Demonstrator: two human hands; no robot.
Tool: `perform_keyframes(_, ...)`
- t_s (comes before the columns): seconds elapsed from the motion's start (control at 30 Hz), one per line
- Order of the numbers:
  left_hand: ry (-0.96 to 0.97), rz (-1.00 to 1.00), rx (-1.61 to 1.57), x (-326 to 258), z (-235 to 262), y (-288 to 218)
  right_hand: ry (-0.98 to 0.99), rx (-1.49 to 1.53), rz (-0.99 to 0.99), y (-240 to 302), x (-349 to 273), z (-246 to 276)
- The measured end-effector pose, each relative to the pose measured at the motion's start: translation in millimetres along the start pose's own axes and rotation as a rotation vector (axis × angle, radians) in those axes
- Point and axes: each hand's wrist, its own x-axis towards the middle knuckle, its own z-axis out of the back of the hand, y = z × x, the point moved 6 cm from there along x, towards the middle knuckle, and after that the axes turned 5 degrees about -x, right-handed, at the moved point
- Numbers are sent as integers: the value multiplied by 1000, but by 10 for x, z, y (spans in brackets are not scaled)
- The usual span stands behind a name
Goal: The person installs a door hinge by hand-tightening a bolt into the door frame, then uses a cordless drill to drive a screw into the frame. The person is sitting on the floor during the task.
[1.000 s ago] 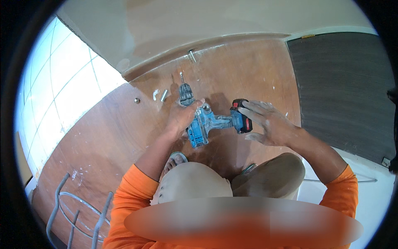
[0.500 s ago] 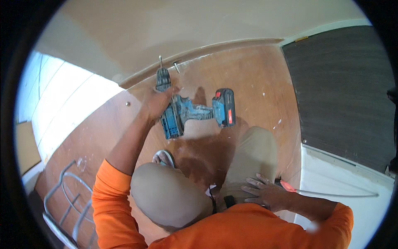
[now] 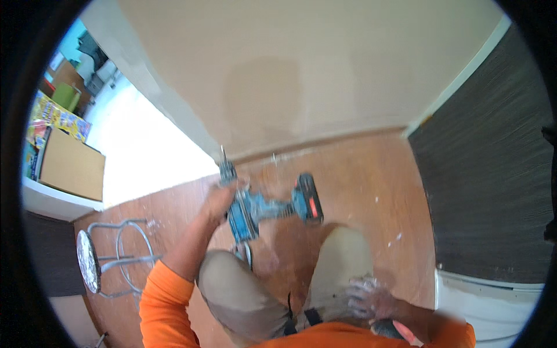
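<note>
My left hand (image 3: 219, 200) grips a dusty blue cordless drill (image 3: 242, 218) around its front body, just behind the black chuck. A thin bit points up toward the wall, and the handle with its black and red battery (image 3: 308, 198) lies sideways to the right. Dusty and slightly blurred, my right hand (image 3: 370, 297) rests flat on my right thigh with the fingers apart. Beside my right wrist shows a red and black object (image 3: 403, 332), partly hidden by the forearm. A small metal piece (image 3: 274, 158) stands at the foot of the wall.
Ahead rises a beige wall (image 3: 261, 87). A dark wood-grain panel (image 3: 487, 168) bounds the right, above a white panel (image 3: 484, 307). On the left a metal-legged stool (image 3: 89, 261) lies on its side on the brown floor (image 3: 371, 180). Beyond it stands a cardboard panel (image 3: 72, 165).
My view has tilted upward, bringing in more wall, the room at far left and the stool's seat. Drill and hands sit lower in the picture. Both hands keep their hold and pose.
</note>
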Motion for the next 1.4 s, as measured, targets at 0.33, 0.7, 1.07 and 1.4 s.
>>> perform_keyframes(0.33, 119, -261, 284, -199, -353, 109, -965, -189, -43, 19, 411, 1172)
perform_keyframes(0.7, 65, -334, 989, -915, -1344, 2, -1246, 432, -424, -484, 1470, 1293)
perform_keyframes(1.07, 462, -649, 711, -1262, -1786, -509, -1149, 379, -473, -789, 1484, 1412)
perform_keyframes(1.4, 678, -488, 911, -1197, -1552, -213, -1202, 283, -371, -1148, 1249, 1413)
